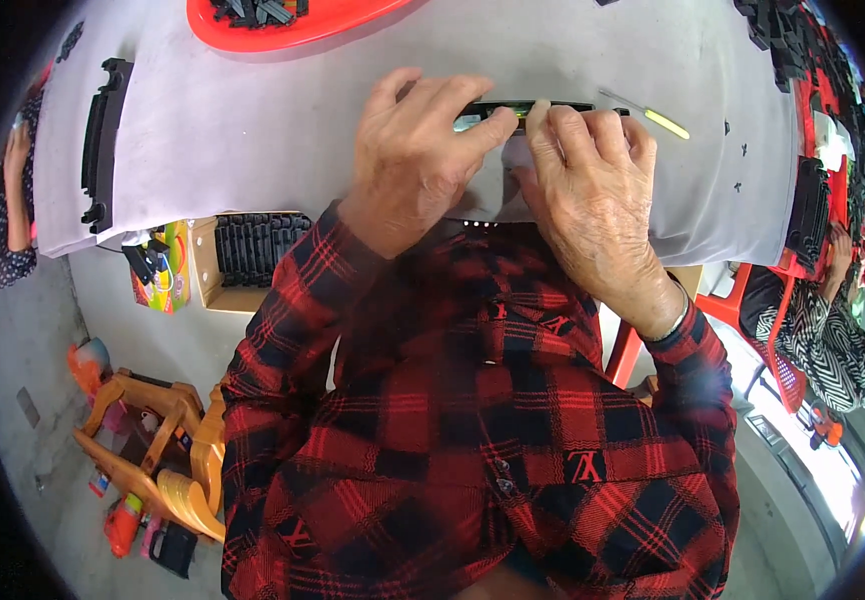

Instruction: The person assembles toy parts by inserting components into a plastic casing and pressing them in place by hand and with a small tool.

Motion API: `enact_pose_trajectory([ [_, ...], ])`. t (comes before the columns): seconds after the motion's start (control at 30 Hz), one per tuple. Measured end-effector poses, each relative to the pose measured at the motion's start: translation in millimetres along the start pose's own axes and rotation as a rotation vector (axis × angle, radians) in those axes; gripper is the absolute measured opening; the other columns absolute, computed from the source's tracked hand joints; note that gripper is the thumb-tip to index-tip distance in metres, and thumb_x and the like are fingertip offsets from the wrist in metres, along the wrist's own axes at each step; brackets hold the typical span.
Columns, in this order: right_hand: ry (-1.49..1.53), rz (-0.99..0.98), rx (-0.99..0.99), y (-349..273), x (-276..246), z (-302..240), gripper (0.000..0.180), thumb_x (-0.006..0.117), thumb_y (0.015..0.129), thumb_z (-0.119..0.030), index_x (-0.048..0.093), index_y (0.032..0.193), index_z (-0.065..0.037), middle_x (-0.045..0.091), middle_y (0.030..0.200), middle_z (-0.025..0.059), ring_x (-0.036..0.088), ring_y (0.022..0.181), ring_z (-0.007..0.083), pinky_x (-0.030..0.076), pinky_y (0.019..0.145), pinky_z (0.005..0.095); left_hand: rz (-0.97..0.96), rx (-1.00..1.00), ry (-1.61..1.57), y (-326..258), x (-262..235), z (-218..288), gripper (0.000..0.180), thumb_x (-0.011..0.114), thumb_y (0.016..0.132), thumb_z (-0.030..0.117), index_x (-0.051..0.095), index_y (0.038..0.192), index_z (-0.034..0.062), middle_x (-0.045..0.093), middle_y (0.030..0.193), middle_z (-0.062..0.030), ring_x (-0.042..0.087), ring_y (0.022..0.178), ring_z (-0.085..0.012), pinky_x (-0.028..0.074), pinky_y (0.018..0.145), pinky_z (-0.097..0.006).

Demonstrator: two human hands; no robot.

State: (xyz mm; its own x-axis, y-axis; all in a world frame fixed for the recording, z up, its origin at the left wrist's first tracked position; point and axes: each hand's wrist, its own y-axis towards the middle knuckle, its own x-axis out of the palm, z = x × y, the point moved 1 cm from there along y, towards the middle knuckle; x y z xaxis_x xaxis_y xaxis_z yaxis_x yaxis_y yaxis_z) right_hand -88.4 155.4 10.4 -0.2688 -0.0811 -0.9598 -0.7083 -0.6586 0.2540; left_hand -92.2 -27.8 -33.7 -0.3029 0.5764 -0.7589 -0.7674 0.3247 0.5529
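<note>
A long, narrow black plastic part (498,108) lies crosswise on the cloth-covered table in front of me, with something greenish and shiny along its middle. My left hand (418,160) grips its left end, thumb and forefinger along the near edge and the other fingers curled over the far side. Bent fingers of my right hand (598,185) press on the part's middle and right stretch, the thumb tucked below. Both hands hide much of it. Just right of the part is a thin screwdriver (667,124) with a yellow handle.
A red tray (298,42) holding small dark pieces sits at the far left. Another long black part (105,145) lies left on the table (243,130). Below the edge stands a cardboard box (228,296) of black parts. Other people sit at both sides; a wooden chair (143,440) is lower left.
</note>
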Motion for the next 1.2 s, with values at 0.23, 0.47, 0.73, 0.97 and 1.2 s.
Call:
enact_pose_trajectory([
  [0.23,0.224,0.003,0.054,-3,-2,12,0.049,0.077,0.078,-0.019,0.064,0.122,-0.003,0.061,0.114,0.0070,0.054,0.104,0.0267,0.041,0.093,0.0455,0.020,-0.009,0.003,-2,2,1,0.029,0.080,0.074,0.010,0.074,0.101,0.0157,0.068,0.108,-0.0030,0.066,0.094,-0.0224,0.047,0.093,-0.041],
  [0.47,0.377,0.093,0.103,-17,6,24,0.045,0.081,0.075,-0.019,0.069,0.118,-0.011,0.064,0.112,0.0023,0.056,0.102,0.0250,0.042,0.089,0.0395,0.019,-0.001,0.001,-3,3,1,0.031,0.081,0.072,0.009,0.073,0.101,0.0161,0.068,0.103,-0.0010,0.066,0.091,-0.0201,0.048,0.090,-0.040],
  [0.73,0.386,0.083,0.121,-9,12,17,0.042,0.081,0.074,-0.016,0.070,0.114,-0.011,0.065,0.109,0.0008,0.055,0.098,0.0237,0.041,0.084,0.0387,0.013,-0.009,0.008,-2,3,0,0.027,0.079,0.075,0.010,0.073,0.100,0.0169,0.067,0.101,-0.0004,0.065,0.089,-0.0205,0.049,0.088,-0.039],
  [0.97,0.458,0.084,0.116,-5,19,21,0.042,0.081,0.072,-0.013,0.070,0.112,-0.011,0.064,0.104,0.0008,0.054,0.093,0.0242,0.041,0.081,0.0376,-0.012,-0.034,-0.006,-4,4,-1,0.026,0.078,0.076,0.010,0.073,0.100,0.0181,0.067,0.101,0.0004,0.065,0.088,-0.0207,0.049,0.086,-0.038],
  [1.2,0.494,0.118,0.144,-4,27,21,0.036,0.081,0.071,-0.012,0.071,0.106,-0.011,0.063,0.100,0.0005,0.053,0.089,0.0237,0.041,0.078,0.0365,-0.040,-0.052,-0.021,-2,2,1,0.028,0.077,0.074,0.010,0.074,0.101,0.0181,0.067,0.102,0.0019,0.065,0.090,-0.0209,0.048,0.085,-0.038],
])
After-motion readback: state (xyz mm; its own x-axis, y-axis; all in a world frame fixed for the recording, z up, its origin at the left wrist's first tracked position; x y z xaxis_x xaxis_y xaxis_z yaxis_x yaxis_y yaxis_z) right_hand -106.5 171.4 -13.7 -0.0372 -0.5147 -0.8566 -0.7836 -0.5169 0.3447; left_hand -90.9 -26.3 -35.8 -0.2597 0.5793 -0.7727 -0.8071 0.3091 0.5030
